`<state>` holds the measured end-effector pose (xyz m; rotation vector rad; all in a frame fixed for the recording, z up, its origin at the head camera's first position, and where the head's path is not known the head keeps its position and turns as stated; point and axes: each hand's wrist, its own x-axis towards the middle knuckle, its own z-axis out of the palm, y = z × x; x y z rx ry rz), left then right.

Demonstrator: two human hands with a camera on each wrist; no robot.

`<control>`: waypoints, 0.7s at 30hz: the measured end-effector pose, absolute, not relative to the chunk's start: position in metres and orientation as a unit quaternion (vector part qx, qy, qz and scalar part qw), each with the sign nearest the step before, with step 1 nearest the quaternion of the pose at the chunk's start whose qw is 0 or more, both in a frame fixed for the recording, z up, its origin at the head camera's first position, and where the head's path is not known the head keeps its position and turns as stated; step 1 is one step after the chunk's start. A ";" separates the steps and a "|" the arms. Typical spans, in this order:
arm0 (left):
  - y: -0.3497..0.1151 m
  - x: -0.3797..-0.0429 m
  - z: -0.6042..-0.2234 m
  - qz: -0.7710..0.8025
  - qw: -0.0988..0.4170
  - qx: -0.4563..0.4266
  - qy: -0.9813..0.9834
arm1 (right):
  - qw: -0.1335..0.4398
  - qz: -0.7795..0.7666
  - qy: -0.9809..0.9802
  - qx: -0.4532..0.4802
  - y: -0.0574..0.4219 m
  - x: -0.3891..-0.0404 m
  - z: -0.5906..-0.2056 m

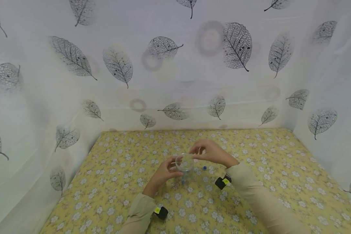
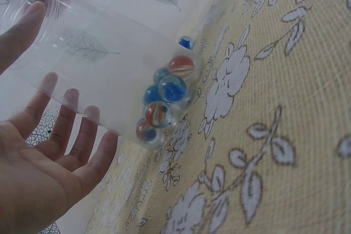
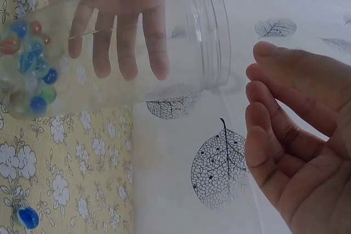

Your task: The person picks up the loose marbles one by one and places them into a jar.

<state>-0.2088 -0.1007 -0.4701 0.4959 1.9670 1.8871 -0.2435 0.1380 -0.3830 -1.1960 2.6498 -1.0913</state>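
A clear, open-mouthed jar (image 1: 185, 162) stands on the flowered cloth, with several blue, red and green glass marbles (image 3: 34, 61) at its bottom. My left hand (image 1: 165, 171) holds the jar's side, its fingertips against the wall and its thumb near the rim in the left wrist view. Close beside the mouth is my right hand (image 1: 211, 152), with loosely bent fingers (image 3: 260, 116) and nothing visible between them. A loose blue marble (image 1: 204, 168) lies on the cloth to the right of the jar.
A yellow flowered cloth (image 1: 120, 182) covers the table. White sheets with a leaf print (image 1: 193, 87) rise at the back and both sides. Each wrist carries a small black camera, the right one (image 1: 221, 183) hanging over the cloth.
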 end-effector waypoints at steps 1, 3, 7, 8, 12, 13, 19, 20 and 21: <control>-0.101 -0.209 -0.470 0.670 0.185 0.177 0.697 | 0.018 -0.352 0.854 -0.383 0.139 -0.244 -0.383; -0.101 -0.209 -0.471 0.670 0.185 0.176 0.697 | 0.019 -0.354 0.856 -0.377 0.143 -0.245 -0.383; -0.101 -0.209 -0.471 0.670 0.183 0.181 0.696 | 0.027 -0.356 0.869 -0.343 0.152 -0.246 -0.385; -0.101 -0.209 -0.471 0.670 0.184 0.181 0.696 | 0.029 -0.358 0.871 -0.335 0.154 -0.247 -0.387; -0.101 -0.209 -0.471 0.669 0.180 0.181 0.698 | 0.037 -0.373 0.871 -0.316 0.163 -0.252 -0.399; -0.101 -0.209 -0.470 0.668 0.179 0.182 0.699 | 0.038 -0.375 0.872 -0.313 0.165 -0.253 -0.402; -0.101 -0.208 -0.470 0.661 0.174 0.184 0.707 | 0.061 -0.391 0.874 -0.282 0.173 -0.256 -0.425; -0.101 -0.208 -0.471 0.659 0.173 0.184 0.708 | 0.066 -0.394 0.873 -0.278 0.174 -0.256 -0.428; -0.101 -0.207 -0.470 0.660 0.173 0.183 0.708 | 0.068 -0.395 0.874 -0.275 0.175 -0.257 -0.432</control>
